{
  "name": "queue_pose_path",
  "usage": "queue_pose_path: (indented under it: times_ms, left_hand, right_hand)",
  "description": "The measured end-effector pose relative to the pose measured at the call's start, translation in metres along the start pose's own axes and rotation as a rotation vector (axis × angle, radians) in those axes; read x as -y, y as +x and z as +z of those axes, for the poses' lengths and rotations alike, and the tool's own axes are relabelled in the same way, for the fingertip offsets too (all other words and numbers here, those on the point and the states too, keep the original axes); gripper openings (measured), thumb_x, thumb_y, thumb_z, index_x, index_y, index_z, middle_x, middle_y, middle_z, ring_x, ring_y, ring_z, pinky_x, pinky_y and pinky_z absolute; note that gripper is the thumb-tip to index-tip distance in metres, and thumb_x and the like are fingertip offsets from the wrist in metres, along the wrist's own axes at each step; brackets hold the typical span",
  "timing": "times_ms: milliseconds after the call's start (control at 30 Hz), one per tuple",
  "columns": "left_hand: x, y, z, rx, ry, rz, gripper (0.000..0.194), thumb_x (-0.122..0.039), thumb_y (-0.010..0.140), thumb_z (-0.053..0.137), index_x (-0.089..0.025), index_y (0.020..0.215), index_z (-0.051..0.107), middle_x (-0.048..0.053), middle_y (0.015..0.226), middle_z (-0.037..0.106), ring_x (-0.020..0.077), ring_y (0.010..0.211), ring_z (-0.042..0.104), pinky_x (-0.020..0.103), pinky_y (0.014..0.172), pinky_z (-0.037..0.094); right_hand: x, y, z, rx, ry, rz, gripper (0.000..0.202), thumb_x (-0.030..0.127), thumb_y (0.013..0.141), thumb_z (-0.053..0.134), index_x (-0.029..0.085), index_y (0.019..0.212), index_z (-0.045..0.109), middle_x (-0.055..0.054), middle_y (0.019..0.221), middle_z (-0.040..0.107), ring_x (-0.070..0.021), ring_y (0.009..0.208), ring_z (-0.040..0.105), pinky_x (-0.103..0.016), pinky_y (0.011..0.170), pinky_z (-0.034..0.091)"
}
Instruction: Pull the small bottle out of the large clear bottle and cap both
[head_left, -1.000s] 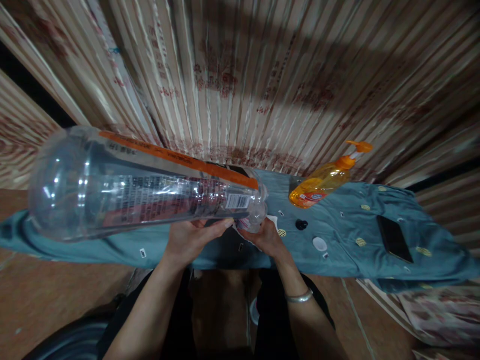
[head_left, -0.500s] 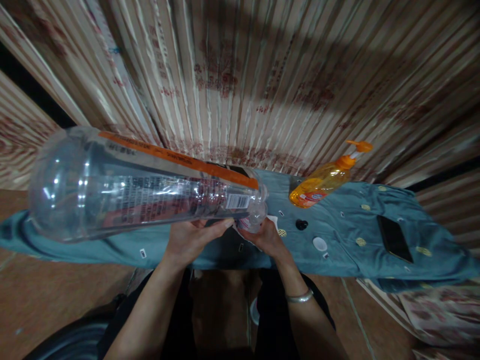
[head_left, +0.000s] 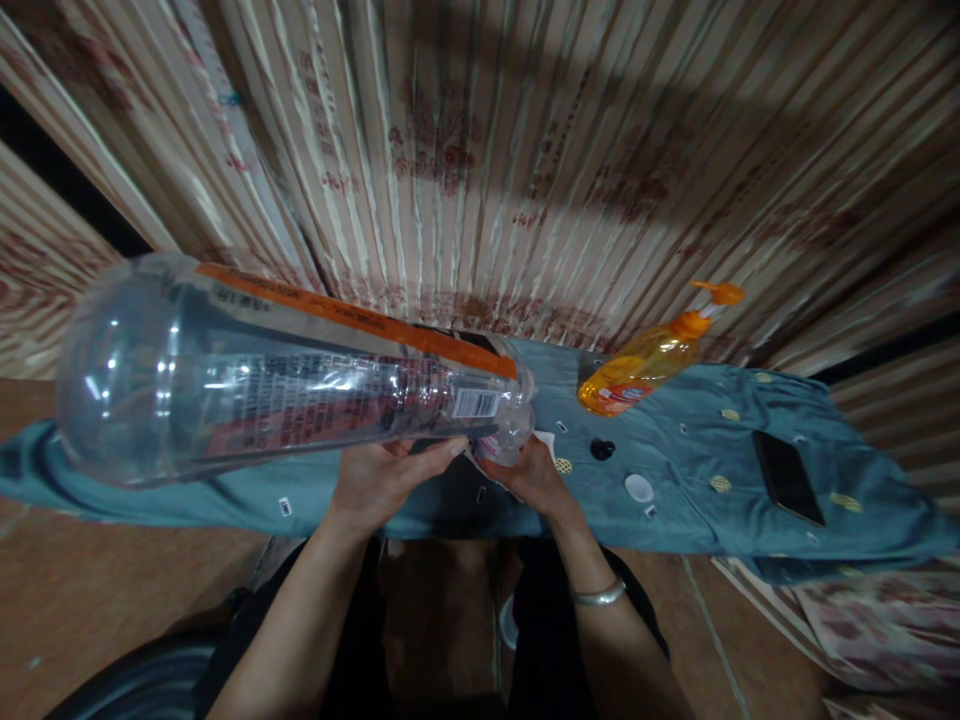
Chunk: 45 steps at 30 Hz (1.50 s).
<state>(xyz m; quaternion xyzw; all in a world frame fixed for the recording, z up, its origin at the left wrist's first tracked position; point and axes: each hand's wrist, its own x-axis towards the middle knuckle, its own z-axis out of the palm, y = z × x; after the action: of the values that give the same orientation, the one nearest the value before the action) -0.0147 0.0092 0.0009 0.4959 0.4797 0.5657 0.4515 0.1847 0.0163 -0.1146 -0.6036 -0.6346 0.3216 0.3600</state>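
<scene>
A large clear plastic bottle [head_left: 300,385] with an orange-edged label lies slanted across the view, its wide rounded end at the left and its narrow end at the right. My left hand [head_left: 379,480] is closed beneath the narrow half, the thumb stretched along its underside; the other fingers are mostly hidden. Against the narrow end sits a small clear plastic container [head_left: 510,435] with a pinkish mark. My right hand [head_left: 536,475] wraps around this container from the right, with a white paper-like sheet [head_left: 550,440] behind the fingers.
On the blue-green cloth [head_left: 675,520] stand an orange pump bottle [head_left: 637,370], a small black piece [head_left: 602,449], a white round disc [head_left: 639,488] and a dark phone [head_left: 789,478]. A pleated curtain [head_left: 480,170] hangs right behind. Part of a black round object [head_left: 142,680] shows at lower left.
</scene>
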Motion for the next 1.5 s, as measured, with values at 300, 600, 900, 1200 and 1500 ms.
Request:
queue_pose_path:
  times_ms: [300, 600, 900, 1200, 1500]
  left_hand:
    - [0.000, 0.001, 0.001, 0.012, -0.024, -0.029, 0.036, -0.036, 0.047, 0.087, -0.024, 0.069, 0.061, 0.004, 0.067, 0.074, 0.0282, 0.073, 0.075, 0.039, 0.076, 0.065]
    - [0.000, 0.001, 0.000, -0.007, 0.018, -0.025, 0.034, -0.036, 0.047, 0.085, -0.025, 0.062, 0.057, 0.002, 0.060, 0.071, 0.0283, 0.072, 0.075, 0.041, 0.078, 0.064]
    - [-0.003, 0.002, 0.001, -0.005, -0.022, -0.011, 0.027, -0.028, 0.047, 0.082, -0.025, 0.056, 0.057, -0.003, 0.048, 0.064, 0.0267, 0.070, 0.075, 0.038, 0.077, 0.065]
    - [-0.001, 0.001, 0.001, 0.004, 0.042, -0.051, 0.032, -0.035, 0.048, 0.082, -0.026, 0.066, 0.057, 0.003, 0.066, 0.076, 0.0276, 0.072, 0.076, 0.037, 0.074, 0.065]
    - [-0.001, 0.002, 0.001, 0.009, -0.023, -0.019, 0.027, -0.026, 0.048, 0.082, -0.024, 0.062, 0.059, 0.000, 0.058, 0.071, 0.0272, 0.072, 0.076, 0.040, 0.079, 0.064]
  right_hand:
    - [-0.003, 0.001, -0.002, 0.020, 0.034, -0.036, 0.051, 0.044, 0.069, 0.081, 0.018, 0.111, 0.066, -0.010, 0.112, 0.074, -0.0295, 0.102, 0.070, -0.044, 0.091, 0.055]
    - [-0.008, 0.003, 0.001, 0.033, 0.197, 0.026, 0.058, 0.047, 0.064, 0.085, 0.016, 0.109, 0.068, -0.010, 0.106, 0.077, -0.0285, 0.097, 0.071, -0.042, 0.089, 0.055]
    - [-0.014, 0.003, 0.002, 0.060, 0.224, 0.050, 0.060, 0.046, 0.063, 0.086, 0.015, 0.110, 0.066, -0.011, 0.107, 0.076, -0.0291, 0.098, 0.070, -0.044, 0.090, 0.054]
    - [-0.012, 0.002, 0.001, 0.053, 0.177, 0.013, 0.055, 0.044, 0.067, 0.082, 0.016, 0.111, 0.066, -0.011, 0.108, 0.075, -0.0290, 0.098, 0.070, -0.044, 0.089, 0.054]
    - [-0.008, 0.001, -0.001, 0.066, 0.118, 0.028, 0.055, 0.042, 0.070, 0.078, 0.016, 0.115, 0.062, -0.011, 0.110, 0.074, -0.0286, 0.099, 0.070, -0.043, 0.088, 0.055]
